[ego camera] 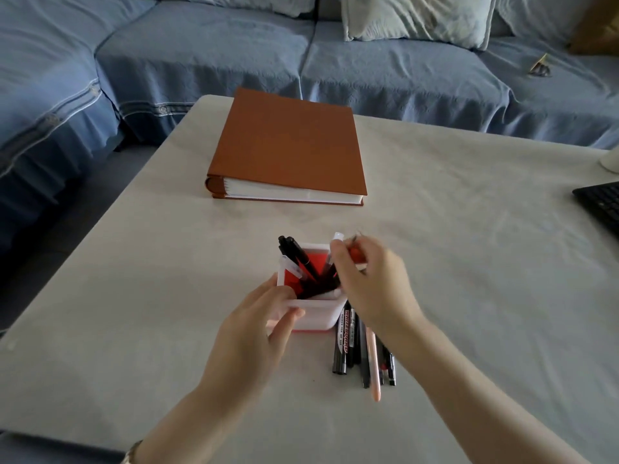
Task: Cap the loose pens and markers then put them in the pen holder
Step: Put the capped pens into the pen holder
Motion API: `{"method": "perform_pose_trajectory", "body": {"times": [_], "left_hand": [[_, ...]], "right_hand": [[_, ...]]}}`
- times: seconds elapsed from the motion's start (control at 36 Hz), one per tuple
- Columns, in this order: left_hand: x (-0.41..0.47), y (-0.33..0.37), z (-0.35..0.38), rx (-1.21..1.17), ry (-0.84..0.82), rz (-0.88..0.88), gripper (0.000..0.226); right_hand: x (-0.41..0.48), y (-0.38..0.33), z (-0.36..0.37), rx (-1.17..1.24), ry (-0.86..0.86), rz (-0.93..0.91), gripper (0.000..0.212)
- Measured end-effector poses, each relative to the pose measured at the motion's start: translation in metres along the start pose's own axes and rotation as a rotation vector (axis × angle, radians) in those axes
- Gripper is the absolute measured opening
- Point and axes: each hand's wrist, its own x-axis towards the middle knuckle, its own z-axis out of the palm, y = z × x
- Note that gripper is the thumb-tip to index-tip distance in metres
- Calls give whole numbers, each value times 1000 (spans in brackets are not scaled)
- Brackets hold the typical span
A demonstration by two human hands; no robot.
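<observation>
A white pen holder (pixel 318 316) with a red inside stands near the table's front middle, with several black and clear pens (pixel 294 256) sticking out of it. My left hand (pixel 261 329) grips the holder's near left corner. My right hand (pixel 368 279) hovers over the holder's right rim, fingers pinched on a pen with a red part (pixel 355 252); motion blur hides its details. Just right of the holder, a bunch of loose pens and markers (pixel 361 356) lies on the table, among them a black whiteboard marker (pixel 343 339) and a pink pen (pixel 373 366).
A thick brown album (pixel 288 145) lies further back on the white tablecloth (pixel 469 262). A black keyboard (pixel 599 205) pokes in at the right edge. A blue sofa (pixel 201 55) with cushions runs behind and to the left of the table.
</observation>
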Motion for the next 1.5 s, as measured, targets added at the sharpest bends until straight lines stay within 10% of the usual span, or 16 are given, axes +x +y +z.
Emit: {"method": "perform_pose_trajectory", "body": {"times": [0.14, 0.36, 0.58, 0.83, 1.17, 1.5], "left_hand": [[-1, -1, -1, -55, -9, 19, 14], [8, 8, -7, -58, 57, 106, 16], [29, 54, 4, -113, -49, 327, 20], [41, 37, 64, 238, -367, -351, 75], [41, 29, 87, 99, -326, -459, 16], [57, 12, 69, -266, -113, -557, 18]], "right_hand": [[-5, 6, 12, 29, -24, -57, 20], [-11, 22, -29, 99, -435, 7, 124], [-19, 41, -71, 236, -154, -31, 84], [-33, 95, -104, 137, 139, 99, 79], [-46, 119, -94, 191, 89, 198, 80], [-47, 124, -93, 155, 67, 192, 77]]}}
